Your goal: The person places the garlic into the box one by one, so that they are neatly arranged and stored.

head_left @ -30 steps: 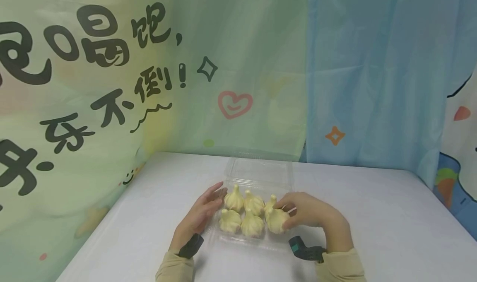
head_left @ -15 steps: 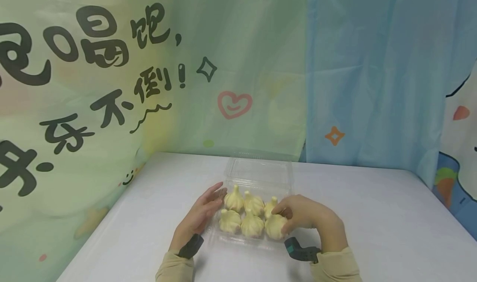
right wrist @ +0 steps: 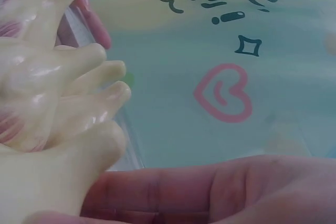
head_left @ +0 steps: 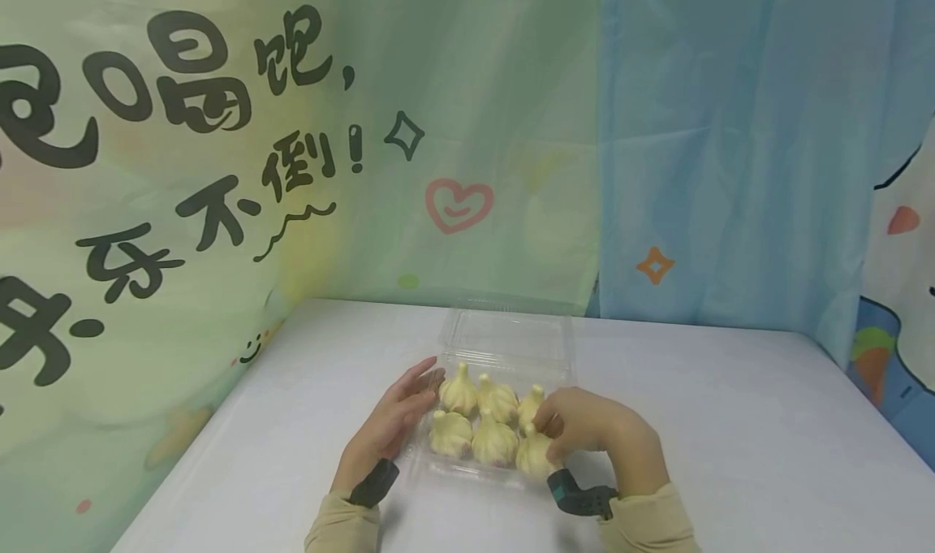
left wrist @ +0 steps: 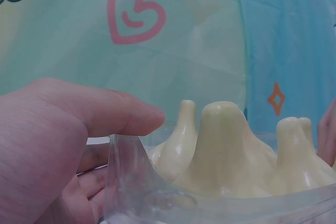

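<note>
Several pale yellow garlic bulbs (head_left: 495, 439) sit in two rows inside a clear plastic clamshell box (head_left: 478, 473). At the box's front right corner, my right hand (head_left: 592, 425) grips one garlic bulb (head_left: 535, 455) between thumb and fingers. The right wrist view shows that bulb (right wrist: 47, 182) close up, part of it outside the frame. My left hand (head_left: 394, 411) rests against the box's left side with its fingers mostly straight. In the left wrist view, the thumb (left wrist: 126, 114) lies over the box's corner, while the other fingers show outside the clear wall.
The box's clear lid (head_left: 509, 338) lies folded back behind the bulbs. Everything stands on a white table (head_left: 730, 423). Printed curtains (head_left: 467, 114) hang behind and to the left of the table.
My right hand has moved slightly left and toward the front with the garlic bulb, bringing it lower at the box's front right corner. My left hand has stayed in place.
</note>
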The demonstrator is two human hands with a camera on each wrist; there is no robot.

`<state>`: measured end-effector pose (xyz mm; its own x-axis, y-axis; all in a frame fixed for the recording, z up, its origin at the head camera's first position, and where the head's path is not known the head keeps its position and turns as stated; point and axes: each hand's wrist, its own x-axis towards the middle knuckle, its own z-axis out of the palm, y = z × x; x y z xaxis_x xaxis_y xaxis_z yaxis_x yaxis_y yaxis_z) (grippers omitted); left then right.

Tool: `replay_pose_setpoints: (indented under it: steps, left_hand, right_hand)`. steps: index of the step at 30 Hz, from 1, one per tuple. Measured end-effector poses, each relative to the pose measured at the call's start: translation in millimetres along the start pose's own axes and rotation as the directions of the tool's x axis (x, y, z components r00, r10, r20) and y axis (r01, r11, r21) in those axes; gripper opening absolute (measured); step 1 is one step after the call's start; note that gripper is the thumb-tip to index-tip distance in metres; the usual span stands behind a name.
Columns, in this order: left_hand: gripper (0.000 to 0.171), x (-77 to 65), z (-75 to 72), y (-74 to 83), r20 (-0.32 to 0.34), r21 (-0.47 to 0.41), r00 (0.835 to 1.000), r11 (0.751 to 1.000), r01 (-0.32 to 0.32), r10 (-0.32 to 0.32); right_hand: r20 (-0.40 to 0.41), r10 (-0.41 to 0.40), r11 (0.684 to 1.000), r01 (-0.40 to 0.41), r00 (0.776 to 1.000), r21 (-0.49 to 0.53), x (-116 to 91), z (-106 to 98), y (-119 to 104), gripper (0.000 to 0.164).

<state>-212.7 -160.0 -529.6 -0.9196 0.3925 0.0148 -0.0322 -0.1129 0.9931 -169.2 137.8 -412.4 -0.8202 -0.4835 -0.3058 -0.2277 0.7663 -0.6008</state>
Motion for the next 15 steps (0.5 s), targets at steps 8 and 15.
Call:
replay_pose_setpoints:
  steps: [8, 15]
  left_hand:
    - [0.058, -0.4, -0.5, -0.5, 0.008, 0.007, 1.0, 1.0, 0.009, -0.009]
    - [0.058, -1.4, 0.6, 1.2, 0.001, 0.008, 1.0, 1.0, 0.007, -0.007]
  right_hand:
    - [-0.017, 0.012, 0.999, -0.013, 1.0, -0.033, 1.3, 2.9, -0.9, 0.029]
    - [-0.022, 0.0, 1.0, -0.001, 1.0, -0.029, 1.1, 1.7, 0.4, 0.03]
